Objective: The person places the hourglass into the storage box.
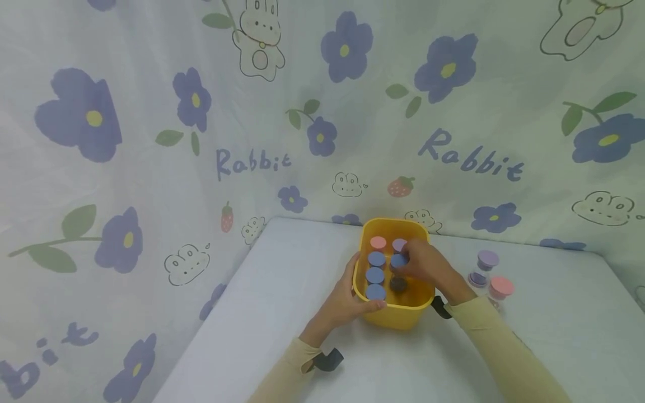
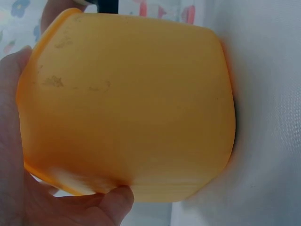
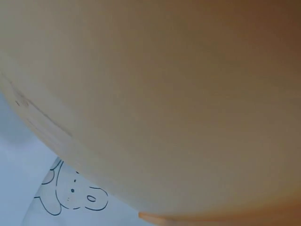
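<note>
A yellow plastic bin (image 1: 393, 318) stands on the white table, with two rows of small lidded jars inside. My left hand (image 1: 340, 302) grips its near left side, thumb over the rim. In the left wrist view, fingers (image 2: 117, 202) of that hand press the bin's outer wall (image 2: 131, 103). My right hand (image 1: 425, 263) reaches over the right rim, fingertips curled at a blue-lidded jar (image 1: 398, 261) in the right row. A purple-lidded jar (image 1: 400, 245) stands behind it and a dark round piece (image 1: 398, 284) in front. The right wrist view shows mostly blurred bin wall (image 3: 164, 117).
Several blue-lidded jars (image 1: 375, 275) and a pink-lidded jar (image 1: 378, 243) form the left row. Right of the bin stand a purple-lidded jar (image 1: 487, 259) and a pink-lidded jar (image 1: 501, 287), close to my right forearm. A patterned curtain (image 1: 302, 101) hangs behind the table (image 1: 277, 280).
</note>
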`<action>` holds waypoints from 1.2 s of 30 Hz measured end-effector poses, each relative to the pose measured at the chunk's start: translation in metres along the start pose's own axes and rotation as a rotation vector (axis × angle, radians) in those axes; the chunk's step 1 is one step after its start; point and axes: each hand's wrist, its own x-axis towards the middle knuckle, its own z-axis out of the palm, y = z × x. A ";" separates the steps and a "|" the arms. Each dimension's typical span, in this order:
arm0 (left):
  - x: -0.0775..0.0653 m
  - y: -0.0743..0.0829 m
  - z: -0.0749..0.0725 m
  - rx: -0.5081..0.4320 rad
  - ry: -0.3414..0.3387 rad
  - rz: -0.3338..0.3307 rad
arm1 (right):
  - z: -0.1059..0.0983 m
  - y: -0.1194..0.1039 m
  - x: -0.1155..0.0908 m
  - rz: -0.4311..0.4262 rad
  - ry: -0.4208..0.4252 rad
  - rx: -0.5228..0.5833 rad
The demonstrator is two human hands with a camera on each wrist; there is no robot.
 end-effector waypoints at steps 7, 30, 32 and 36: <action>-0.001 0.002 0.000 0.002 0.003 0.006 | 0.002 -0.001 -0.002 -0.053 0.029 -0.101; -0.002 0.002 0.001 0.011 0.014 0.002 | 0.004 -0.010 -0.007 0.034 0.011 -0.106; -0.003 0.001 0.001 0.012 0.014 0.004 | 0.004 -0.011 -0.008 0.050 0.001 -0.082; -0.003 0.001 0.000 0.013 0.015 0.009 | 0.001 -0.011 -0.010 0.019 0.003 -0.080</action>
